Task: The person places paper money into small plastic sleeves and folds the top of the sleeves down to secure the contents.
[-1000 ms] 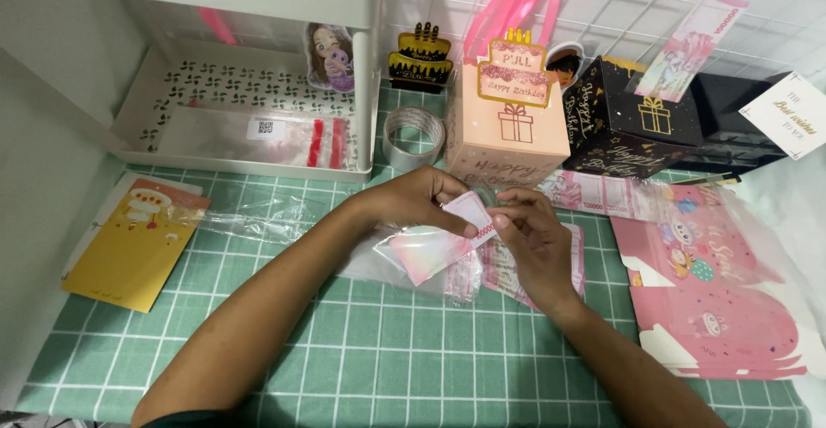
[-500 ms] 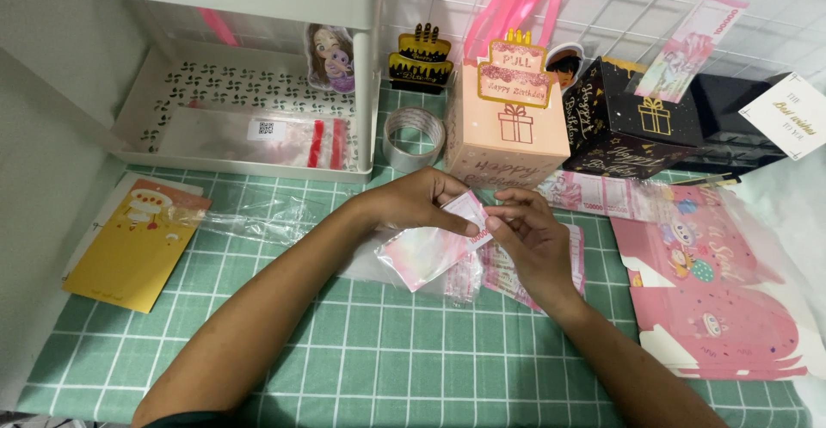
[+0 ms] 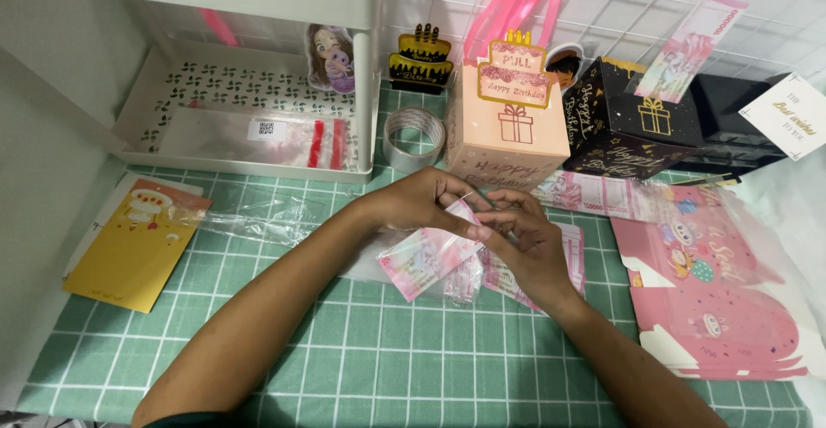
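Both my hands meet over the green grid cutting mat. My left hand pinches the upper edge of a pink banknote-style paper slip that sits inside a clear plastic sleeve. My right hand grips the same slip and sleeve from the right, fingers curled over it. More pink slips lie flat on the mat beneath my right hand.
A peach gift box, a black gift box and a tape roll stand behind my hands. A white rack holds a plastic bag at back left. A yellow card lies left, a flat pink box sheet right.
The pink slip has tilted and dropped slightly lower left between my hands. My fingers have shifted along its upper edge. Nothing else has moved.
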